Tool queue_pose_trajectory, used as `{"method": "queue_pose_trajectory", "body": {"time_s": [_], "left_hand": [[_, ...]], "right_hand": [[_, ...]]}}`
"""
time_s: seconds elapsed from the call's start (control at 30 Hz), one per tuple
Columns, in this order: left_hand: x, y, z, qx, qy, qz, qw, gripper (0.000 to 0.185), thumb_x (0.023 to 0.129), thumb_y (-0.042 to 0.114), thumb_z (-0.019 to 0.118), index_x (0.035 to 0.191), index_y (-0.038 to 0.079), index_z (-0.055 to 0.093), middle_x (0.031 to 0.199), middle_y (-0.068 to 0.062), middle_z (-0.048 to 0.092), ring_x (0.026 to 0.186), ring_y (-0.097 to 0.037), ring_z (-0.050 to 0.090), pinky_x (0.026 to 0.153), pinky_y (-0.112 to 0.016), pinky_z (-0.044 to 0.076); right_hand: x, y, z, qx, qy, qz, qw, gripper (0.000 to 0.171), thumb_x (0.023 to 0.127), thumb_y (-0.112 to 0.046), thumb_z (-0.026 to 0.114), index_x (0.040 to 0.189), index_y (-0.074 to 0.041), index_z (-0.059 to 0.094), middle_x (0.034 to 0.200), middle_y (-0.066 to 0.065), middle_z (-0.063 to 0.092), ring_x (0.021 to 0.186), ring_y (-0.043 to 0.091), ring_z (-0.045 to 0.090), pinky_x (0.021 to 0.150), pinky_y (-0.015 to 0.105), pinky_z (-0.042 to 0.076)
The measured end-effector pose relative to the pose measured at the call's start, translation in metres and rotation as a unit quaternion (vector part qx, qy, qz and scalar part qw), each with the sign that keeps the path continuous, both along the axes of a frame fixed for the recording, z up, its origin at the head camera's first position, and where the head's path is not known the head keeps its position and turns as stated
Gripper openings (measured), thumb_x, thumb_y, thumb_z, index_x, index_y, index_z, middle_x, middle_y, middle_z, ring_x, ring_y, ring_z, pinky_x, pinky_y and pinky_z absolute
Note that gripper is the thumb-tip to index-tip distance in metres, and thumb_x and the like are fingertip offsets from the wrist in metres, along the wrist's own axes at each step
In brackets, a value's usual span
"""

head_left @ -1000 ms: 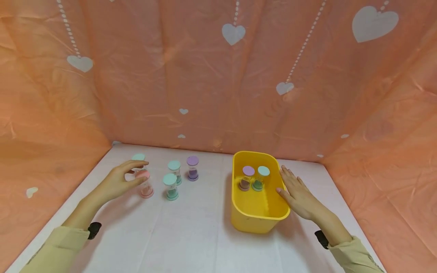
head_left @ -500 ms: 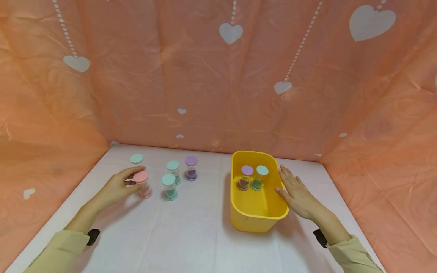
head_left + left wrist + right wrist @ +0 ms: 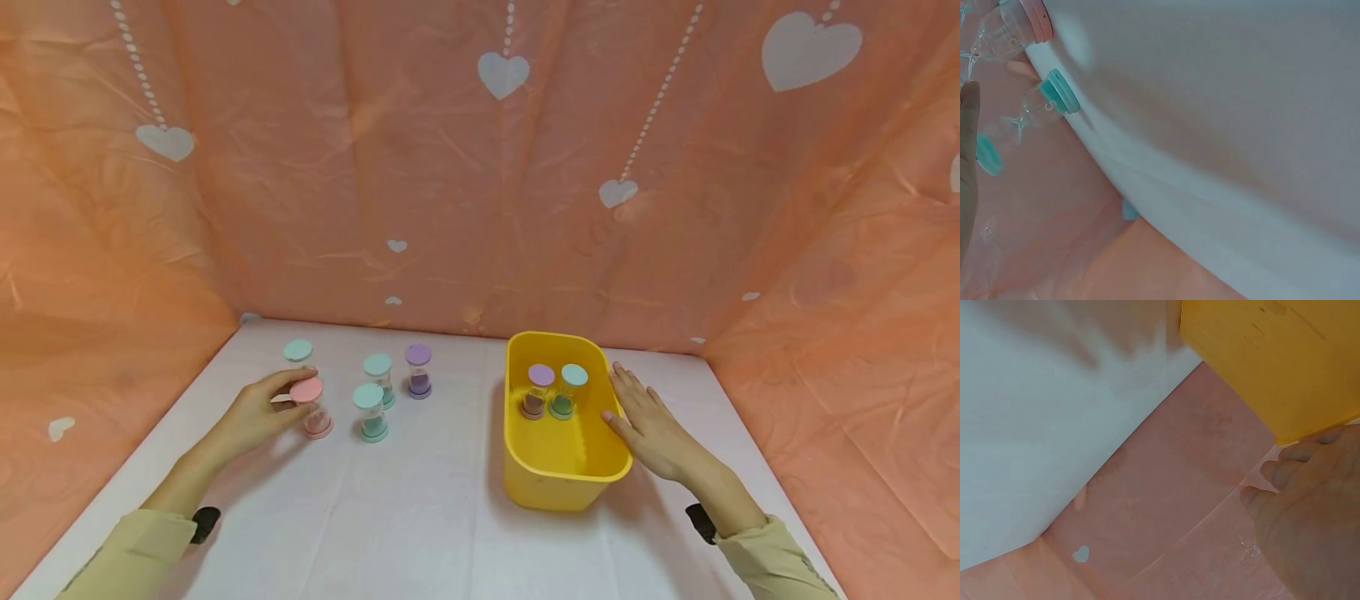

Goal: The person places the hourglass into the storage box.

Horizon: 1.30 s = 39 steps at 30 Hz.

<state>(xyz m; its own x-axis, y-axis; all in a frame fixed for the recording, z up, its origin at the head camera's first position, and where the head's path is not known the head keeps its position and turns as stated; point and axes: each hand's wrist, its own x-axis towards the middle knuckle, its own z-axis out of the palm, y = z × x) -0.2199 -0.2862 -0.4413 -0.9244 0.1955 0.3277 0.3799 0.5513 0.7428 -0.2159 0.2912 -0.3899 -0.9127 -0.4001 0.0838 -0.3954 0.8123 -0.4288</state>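
At the table's left, my left hand point(image 3: 255, 413) holds a pink hourglass point(image 3: 318, 421) between thumb and fingers, near its upper cap. The hourglass stands upright on the table. Behind the fingers is a mint hourglass point(image 3: 298, 350), partly hidden in the head view; the left wrist view shows more of this mint hourglass point(image 3: 1041, 103). My right hand point(image 3: 660, 433) lies with straight fingers along the right rim of a yellow bin point(image 3: 558, 490), thumb over the edge. Inside the bin stand a purple-capped hourglass point(image 3: 538, 392) and a mint-capped hourglass point(image 3: 569, 392).
Right of the pink hourglass stand two mint hourglasses, one nearer point(image 3: 371, 412) and one farther back point(image 3: 379, 379). A purple hourglass point(image 3: 419, 371) is beside them. The white table point(image 3: 390, 517) meets an orange heart-print curtain point(image 3: 420, 167) at the back and sides.
My left hand has come down and closed in on the pink hourglass, its fingers now behind the cap. The right hand stays on the bin's rim. The head view has shifted slightly.
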Motion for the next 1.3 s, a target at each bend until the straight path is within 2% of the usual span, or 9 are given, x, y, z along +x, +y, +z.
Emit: {"method": "queue_pose_trajectory", "body": {"time_s": [0.13, 0.27, 0.47, 0.63, 0.77, 0.97, 1.3], "left_hand": [[0.001, 0.003, 0.002, 0.002, 0.006, 0.005, 1.0, 0.051, 0.094, 0.004, 0.076, 0.14, -0.006, 0.058, 0.136, -0.027, 0.061, 0.109, 0.02, 0.049, 0.088, -0.009, 0.051], [0.002, 0.007, 0.01, 0.002, 0.018, 0.012, 0.9998, 0.051, 0.093, 0.003, 0.077, 0.14, -0.004, 0.059, 0.133, -0.026, 0.063, 0.105, 0.019, 0.053, 0.087, -0.009, 0.052], [-0.002, 0.015, 0.031, -0.01, 0.042, 0.023, 0.9988, 0.054, 0.09, 0.005, 0.081, 0.139, -0.003, 0.061, 0.133, -0.026, 0.065, 0.102, 0.019, 0.054, 0.084, -0.008, 0.052], [-0.005, 0.023, 0.047, -0.008, 0.067, 0.019, 0.9975, 0.053, 0.088, 0.002, 0.082, 0.138, 0.0, 0.064, 0.125, -0.021, 0.069, 0.1, 0.017, 0.057, 0.084, -0.009, 0.053], [-0.007, 0.03, 0.06, 0.002, 0.089, 0.015, 0.996, 0.052, 0.087, 0.0, 0.082, 0.136, -0.002, 0.064, 0.123, -0.021, 0.069, 0.1, 0.016, 0.057, 0.084, -0.007, 0.052], [-0.009, 0.044, 0.078, 0.008, 0.089, 0.013, 0.9959, 0.053, 0.091, 0.007, 0.081, 0.14, 0.005, 0.063, 0.128, -0.016, 0.067, 0.105, 0.013, 0.058, 0.086, -0.006, 0.05], [-0.021, 0.085, 0.1, 0.059, 0.094, -0.047, 0.9927, 0.049, 0.089, 0.0, 0.081, 0.135, 0.003, 0.066, 0.121, -0.011, 0.069, 0.105, 0.004, 0.063, 0.089, -0.012, 0.053]], "right_hand": [[0.001, 0.001, -0.001, -0.001, -0.004, -0.003, 1.0, 0.073, 0.111, -0.04, 0.045, 0.163, 0.004, 0.018, 0.172, 0.022, 0.008, 0.157, 0.047, 0.006, 0.123, 0.068, 0.003], [0.002, 0.002, -0.001, -0.001, -0.005, -0.005, 1.0, 0.074, 0.111, -0.04, 0.045, 0.163, 0.004, 0.018, 0.172, 0.022, 0.008, 0.157, 0.048, 0.006, 0.123, 0.069, 0.003], [0.002, 0.004, -0.002, -0.001, -0.002, -0.007, 1.0, 0.073, 0.111, -0.039, 0.045, 0.163, 0.005, 0.018, 0.172, 0.022, 0.008, 0.157, 0.048, 0.006, 0.123, 0.069, 0.003], [0.003, 0.004, -0.002, 0.001, -0.004, -0.01, 1.0, 0.074, 0.111, -0.04, 0.045, 0.163, 0.004, 0.018, 0.172, 0.022, 0.008, 0.157, 0.048, 0.006, 0.123, 0.069, 0.003], [0.002, 0.004, -0.002, 0.002, -0.003, -0.008, 1.0, 0.073, 0.111, -0.039, 0.045, 0.163, 0.004, 0.017, 0.172, 0.022, 0.008, 0.157, 0.047, 0.006, 0.123, 0.068, 0.003], [-0.001, 0.003, -0.003, 0.005, -0.003, -0.006, 1.0, 0.073, 0.112, -0.04, 0.044, 0.164, 0.003, 0.016, 0.173, 0.021, 0.007, 0.157, 0.046, 0.005, 0.124, 0.067, 0.002], [-0.002, 0.0, -0.002, 0.004, 0.0, -0.002, 1.0, 0.073, 0.112, -0.039, 0.044, 0.163, 0.005, 0.017, 0.172, 0.022, 0.008, 0.158, 0.046, 0.005, 0.124, 0.068, 0.002]]}}
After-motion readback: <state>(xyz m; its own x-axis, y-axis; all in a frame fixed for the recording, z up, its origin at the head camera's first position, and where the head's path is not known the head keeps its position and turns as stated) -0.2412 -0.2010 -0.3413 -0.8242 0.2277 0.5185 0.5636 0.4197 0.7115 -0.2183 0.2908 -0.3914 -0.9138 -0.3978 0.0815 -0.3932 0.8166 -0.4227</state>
